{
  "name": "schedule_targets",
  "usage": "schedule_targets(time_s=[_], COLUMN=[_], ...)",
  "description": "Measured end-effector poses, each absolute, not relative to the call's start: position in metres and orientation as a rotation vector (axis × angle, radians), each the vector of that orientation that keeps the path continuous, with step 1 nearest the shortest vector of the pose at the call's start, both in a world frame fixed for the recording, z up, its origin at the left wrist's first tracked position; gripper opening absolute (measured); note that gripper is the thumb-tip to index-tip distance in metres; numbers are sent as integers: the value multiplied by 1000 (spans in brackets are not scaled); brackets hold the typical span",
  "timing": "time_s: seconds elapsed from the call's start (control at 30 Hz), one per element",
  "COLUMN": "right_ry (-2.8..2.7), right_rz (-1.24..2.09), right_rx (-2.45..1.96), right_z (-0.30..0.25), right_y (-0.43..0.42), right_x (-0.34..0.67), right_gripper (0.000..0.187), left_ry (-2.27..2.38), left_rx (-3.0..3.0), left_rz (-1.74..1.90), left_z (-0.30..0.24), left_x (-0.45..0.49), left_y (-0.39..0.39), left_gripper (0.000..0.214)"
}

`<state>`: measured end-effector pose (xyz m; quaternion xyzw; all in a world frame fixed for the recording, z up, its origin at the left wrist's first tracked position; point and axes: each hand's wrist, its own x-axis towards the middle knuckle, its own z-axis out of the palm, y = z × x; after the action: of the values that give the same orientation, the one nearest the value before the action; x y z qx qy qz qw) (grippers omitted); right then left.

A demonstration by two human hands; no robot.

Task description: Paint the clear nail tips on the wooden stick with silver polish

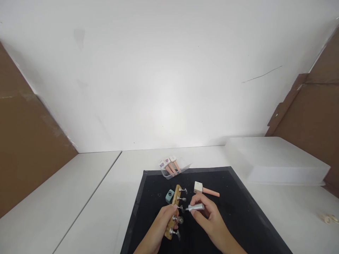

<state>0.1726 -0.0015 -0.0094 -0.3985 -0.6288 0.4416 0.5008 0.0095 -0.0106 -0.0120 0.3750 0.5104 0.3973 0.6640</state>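
My left hand (162, 220) is closed around the middle of a gold-coloured nail tip stand (178, 192), tilted over the black mat. Several silver holders stick out from it towards the right, carrying small nail tips (180, 220). My right hand (210, 217) pinches the silver cap of a nail polish brush (197, 207). The brush points left, its end at the middle nail tip; I cannot tell whether they touch. Just left of the stand sits a small teal polish bottle (170, 196) with a dark open neck.
A white square bottle with a long pink cap (209, 191) lies beyond my right hand. Several similar bottles rest in a clear plastic tray (168, 176) at the back edge of the black mat (238, 197). A white box-shaped lid (278, 158) stands at right, before brown cardboard.
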Motion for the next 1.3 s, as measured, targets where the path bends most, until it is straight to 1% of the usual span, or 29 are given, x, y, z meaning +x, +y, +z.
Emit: schedule_targets(time_s=[0.37, 0.47, 0.6, 0.7, 0.83, 1.1, 1.3], right_ry=[-1557, -1529, -1488, -1504, -1571, -1711, -1762], right_rz=[1044, 976, 879, 833, 852, 841, 826], right_rx=[-974, -966, -928, -901, -858, -848, -850], right_z=[-11, -10, -11, -12, -8, -2, -4], right_y=[0, 0, 0, -2, -5, -4, -6], right_x=[173, 175, 177, 176, 175, 171, 170], right_gripper=[12, 10, 3, 3, 3, 11, 12], left_ry=[1150, 1141, 1180, 1195, 1187, 1199, 1186], left_rx=[846, 835, 813, 808, 836, 832, 850], left_rz=[884, 893, 885, 878, 882, 879, 880], left_z=[-17, -15, -15, -16, -19, -18, -18], left_x=[8, 8, 7, 6, 5, 6, 6], left_y=[-8, -9, -9, -10, -10, -9, -9], left_gripper=[47, 47, 48, 47, 46, 51, 47])
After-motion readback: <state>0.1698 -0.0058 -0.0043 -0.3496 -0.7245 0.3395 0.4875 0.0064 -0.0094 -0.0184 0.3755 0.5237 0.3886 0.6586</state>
